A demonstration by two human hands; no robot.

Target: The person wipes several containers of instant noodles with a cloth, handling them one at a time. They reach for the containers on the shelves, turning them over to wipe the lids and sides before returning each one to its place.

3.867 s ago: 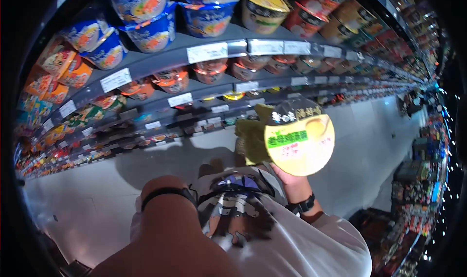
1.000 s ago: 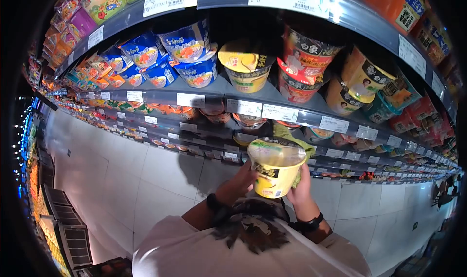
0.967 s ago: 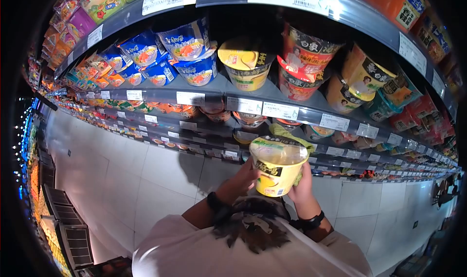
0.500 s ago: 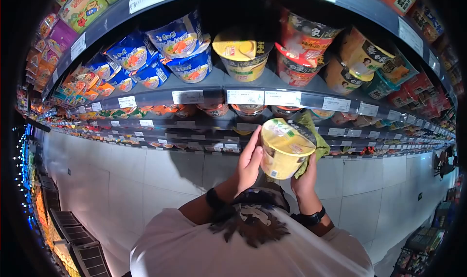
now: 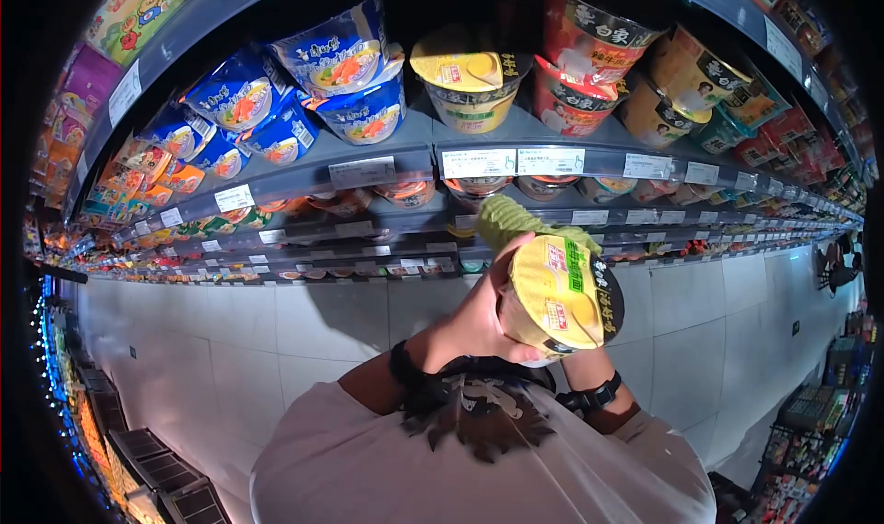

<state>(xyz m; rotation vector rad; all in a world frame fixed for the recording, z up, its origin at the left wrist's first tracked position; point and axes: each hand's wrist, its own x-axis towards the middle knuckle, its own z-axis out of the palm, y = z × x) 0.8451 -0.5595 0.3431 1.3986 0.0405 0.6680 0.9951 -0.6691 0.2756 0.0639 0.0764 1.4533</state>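
Clasping the yellow noodle cup (image 5: 555,296) from its left side, the person's left grip (image 5: 482,320) lies flush along the wall, so the cup sits right against it, to its right. The cup is held up in the air before the person's pale shirt (image 5: 368,450), its lid-to-base axis tilted, the printed lid facing up toward the head and the base down and away. Left is plainly the nearer hand: the right grip is hidden behind the cup, only the banded right wrist (image 5: 596,396) showing just below, and I cannot tell whether it grasps anything. A green ribbed thing (image 5: 506,225) pokes out beyond the cup; cloth or packet, I can't say.

Ahead, well apart from the held cup, a dark shelf (image 5: 417,168) carries a similar yellow-lidded cup (image 5: 470,87), with blue noodle bowls (image 5: 345,73) stacked to its left and red tubs (image 5: 589,64) to its right. White price labels (image 5: 551,161) line the front edge, more shelves run below, and the pale tiled floor (image 5: 249,372) spreads out beneath
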